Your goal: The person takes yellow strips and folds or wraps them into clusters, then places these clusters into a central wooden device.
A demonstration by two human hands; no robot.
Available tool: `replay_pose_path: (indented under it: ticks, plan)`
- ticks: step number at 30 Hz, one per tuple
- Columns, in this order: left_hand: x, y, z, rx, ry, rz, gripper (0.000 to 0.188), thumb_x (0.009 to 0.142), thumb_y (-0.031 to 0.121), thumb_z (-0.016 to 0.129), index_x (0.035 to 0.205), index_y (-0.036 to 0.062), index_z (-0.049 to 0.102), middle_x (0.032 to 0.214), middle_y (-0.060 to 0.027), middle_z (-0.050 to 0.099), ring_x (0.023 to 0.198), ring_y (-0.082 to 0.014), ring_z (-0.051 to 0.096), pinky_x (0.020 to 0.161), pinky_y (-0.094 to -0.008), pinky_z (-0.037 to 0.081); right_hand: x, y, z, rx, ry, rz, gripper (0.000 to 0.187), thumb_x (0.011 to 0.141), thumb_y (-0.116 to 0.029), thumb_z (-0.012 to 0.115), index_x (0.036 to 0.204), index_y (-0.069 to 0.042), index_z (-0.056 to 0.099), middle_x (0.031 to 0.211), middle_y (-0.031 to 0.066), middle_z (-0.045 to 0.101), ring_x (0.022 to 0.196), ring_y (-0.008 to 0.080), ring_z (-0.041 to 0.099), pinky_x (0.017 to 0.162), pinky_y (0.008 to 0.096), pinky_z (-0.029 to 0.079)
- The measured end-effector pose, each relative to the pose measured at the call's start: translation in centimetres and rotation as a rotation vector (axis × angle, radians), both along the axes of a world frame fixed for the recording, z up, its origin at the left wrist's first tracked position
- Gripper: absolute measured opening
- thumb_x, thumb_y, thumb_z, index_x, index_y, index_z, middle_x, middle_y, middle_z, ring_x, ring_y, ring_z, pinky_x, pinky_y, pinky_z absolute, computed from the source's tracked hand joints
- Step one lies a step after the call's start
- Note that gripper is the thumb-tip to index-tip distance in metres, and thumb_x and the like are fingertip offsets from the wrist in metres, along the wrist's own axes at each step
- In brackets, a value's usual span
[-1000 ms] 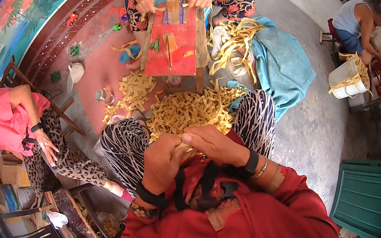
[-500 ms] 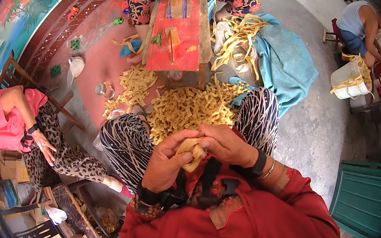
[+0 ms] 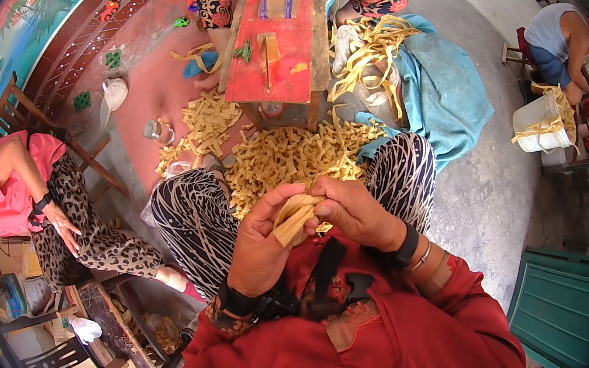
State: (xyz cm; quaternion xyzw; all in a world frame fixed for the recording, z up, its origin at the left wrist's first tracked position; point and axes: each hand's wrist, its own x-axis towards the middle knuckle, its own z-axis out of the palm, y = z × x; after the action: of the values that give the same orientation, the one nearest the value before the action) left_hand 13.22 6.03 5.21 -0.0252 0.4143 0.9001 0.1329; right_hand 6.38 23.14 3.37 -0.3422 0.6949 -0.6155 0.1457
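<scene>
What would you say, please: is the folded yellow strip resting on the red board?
No, the folded yellow strip is held between the person's left hand and right hand, off the red board.

no legible text, labels, numbers, signs

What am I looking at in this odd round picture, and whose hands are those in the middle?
There is no robot here, just a person working bare-handed. The picture comes from a wide fisheye camera worn on that person's head, looking down, so straight edges bend near the rim. The left hand and right hand in the middle are the wearer's own; together they hold a folded yellowish strip. Beyond lies a heap of small yellowish pieces, then a red-topped bench with a green leafy bit on it.
</scene>
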Motion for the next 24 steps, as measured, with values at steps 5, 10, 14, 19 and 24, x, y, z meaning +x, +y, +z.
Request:
replay_pose_path:
  ticks: [5,10,14,19,24]
  plan:
    - [-1.3,-0.3,-0.3,-0.661,0.343,0.054,0.039,0.090,0.017,0.059,0.124,0.0004,0.051,0.114,-0.0126,0.054,0.106,-0.0180,0.053,0.093,-0.0275,0.040,0.2,0.1,-1.4,-0.015,-0.044,0.005,0.023,0.095,-0.024,0.049,0.102,-0.002,0.052,0.080,0.0115,0.054,0.072,0.0248,0.058,0.064,0.0314,0.045]
    - [-2.0,-0.2,-1.4,-0.682,0.349,-0.041,0.045,0.096,0.030,0.046,0.127,-0.0021,0.048,0.115,-0.0136,0.054,0.103,-0.0186,0.053,0.090,-0.0280,0.042,0.7,-0.7,-0.9,-0.174,-0.307,-0.102,0.032,0.095,-0.023,0.050,0.118,-0.004,0.042,0.084,0.0090,0.059,0.077,0.0138,0.059,0.068,0.0280,0.046]
    - [-2.1,-0.6,-1.7,-0.072,0.017,-0.349,0.059,0.095,0.044,0.043,0.128,-0.0051,0.043,0.116,-0.0115,0.052,0.093,-0.0210,0.058,0.079,-0.0391,0.053,0.3,0.8,-1.1,-0.051,-0.385,-0.072,0.048,0.092,-0.027,0.054,0.129,-0.004,0.033,0.099,0.0101,0.060,0.082,0.0119,0.059,0.074,0.0258,0.046]
    - [-2.9,-0.9,-2.8,0.175,-0.102,-0.348,0.052,0.097,0.037,0.040,0.125,-0.0062,0.044,0.107,-0.0099,0.053,0.080,-0.0176,0.055,0.076,-0.0400,0.053,-0.6,3.5,-1.8,0.072,-0.181,-0.217,0.039,0.092,-0.036,0.048,0.111,-0.002,0.053,0.098,0.0080,0.058,0.086,0.0148,0.056,0.076,0.0274,0.044]
    - [-3.5,-1.4,-2.8,0.259,-0.247,-0.188,0.046,0.100,0.032,0.032,0.126,-0.0046,0.044,0.105,-0.0101,0.054,0.078,-0.0149,0.055,0.078,-0.0389,0.052,-0.6,5.6,-2.1,0.101,-0.283,-0.293,0.021,0.090,-0.022,0.058,0.096,-0.001,0.056,0.075,0.0009,0.054,0.068,0.0085,0.047,0.061,0.0230,0.039]
